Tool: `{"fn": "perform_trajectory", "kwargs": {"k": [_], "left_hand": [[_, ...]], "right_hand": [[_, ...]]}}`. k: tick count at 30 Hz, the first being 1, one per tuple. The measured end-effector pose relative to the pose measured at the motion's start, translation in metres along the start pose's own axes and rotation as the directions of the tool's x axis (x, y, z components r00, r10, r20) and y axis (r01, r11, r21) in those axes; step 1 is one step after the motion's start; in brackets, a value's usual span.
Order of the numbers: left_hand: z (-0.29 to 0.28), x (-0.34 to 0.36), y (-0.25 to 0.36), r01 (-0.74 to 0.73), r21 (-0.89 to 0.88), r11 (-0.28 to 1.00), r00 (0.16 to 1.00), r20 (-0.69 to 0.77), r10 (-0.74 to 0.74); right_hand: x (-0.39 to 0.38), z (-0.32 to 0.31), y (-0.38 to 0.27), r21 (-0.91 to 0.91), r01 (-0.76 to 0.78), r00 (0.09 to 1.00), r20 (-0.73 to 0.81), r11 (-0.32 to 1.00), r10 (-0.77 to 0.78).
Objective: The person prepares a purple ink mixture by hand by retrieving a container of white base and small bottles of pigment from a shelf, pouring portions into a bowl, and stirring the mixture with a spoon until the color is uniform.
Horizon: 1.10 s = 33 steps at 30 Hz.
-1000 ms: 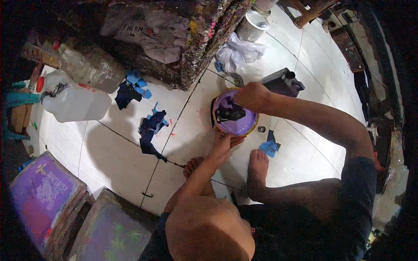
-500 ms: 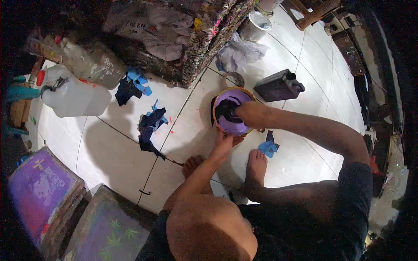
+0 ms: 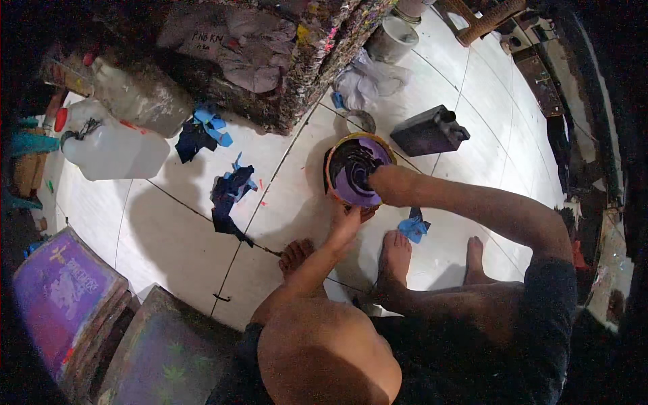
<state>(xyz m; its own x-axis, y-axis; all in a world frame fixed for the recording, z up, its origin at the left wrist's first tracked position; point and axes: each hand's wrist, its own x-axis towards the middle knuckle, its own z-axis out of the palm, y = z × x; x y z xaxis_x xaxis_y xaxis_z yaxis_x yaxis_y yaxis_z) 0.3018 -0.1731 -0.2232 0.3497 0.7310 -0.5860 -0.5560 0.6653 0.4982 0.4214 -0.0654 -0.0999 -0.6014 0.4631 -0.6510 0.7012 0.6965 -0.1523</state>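
Note:
A round tub (image 3: 327,169) with a yellowish rim stands on the tiled floor in front of me, holding purple paint (image 3: 345,182) streaked with black swirls. My left hand (image 3: 347,221) grips the tub at its near side, fingers against the wall. Over the right part of the tub, my right hand (image 3: 394,184) reaches inside with its fingers closed. Whatever it holds down in the paint is hidden behind the hand. Just beyond the tub lies a roll of tape (image 3: 362,122), and to its right a dark jerrycan (image 3: 430,131).
Blue and black scraps (image 3: 231,196) lie left of the tub, with a blue scrap (image 3: 414,228) near my foot. Printed panels (image 3: 71,290) stand at lower left. A white jug (image 3: 118,152) is at far left, a paint-crusted block (image 3: 297,88) at the back, a pail (image 3: 391,39) beyond.
My right hand has shifted slightly within the tub. Black paint now spreads in wider swirls through the purple. Another bare foot has come into view at the right.

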Motion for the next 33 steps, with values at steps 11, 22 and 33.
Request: {"fn": "perform_trajectory", "kwargs": {"k": [11, 22, 33], "left_hand": [[0.025, -0.025, 0.028, -0.038, -0.016, 0.999, 0.997, -0.069, 0.037], [0.000, 0.003, -0.017, -0.096, -0.054, 0.994, 0.993, -0.072, 0.092], [0.010, -0.004, -0.004, -0.114, -0.006, 0.993, 0.991, -0.064, 0.113]], "right_hand": [[-0.015, -0.006, 0.003, -0.136, -0.161, 0.985, 0.039, 0.978, 0.168], [0.007, -0.009, 0.024, -0.063, -0.073, 0.969, -0.240, 0.995, 0.056], [0.015, -0.007, 0.015, 0.013, -0.077, 0.989, -0.123, 0.997, 0.078]]}}
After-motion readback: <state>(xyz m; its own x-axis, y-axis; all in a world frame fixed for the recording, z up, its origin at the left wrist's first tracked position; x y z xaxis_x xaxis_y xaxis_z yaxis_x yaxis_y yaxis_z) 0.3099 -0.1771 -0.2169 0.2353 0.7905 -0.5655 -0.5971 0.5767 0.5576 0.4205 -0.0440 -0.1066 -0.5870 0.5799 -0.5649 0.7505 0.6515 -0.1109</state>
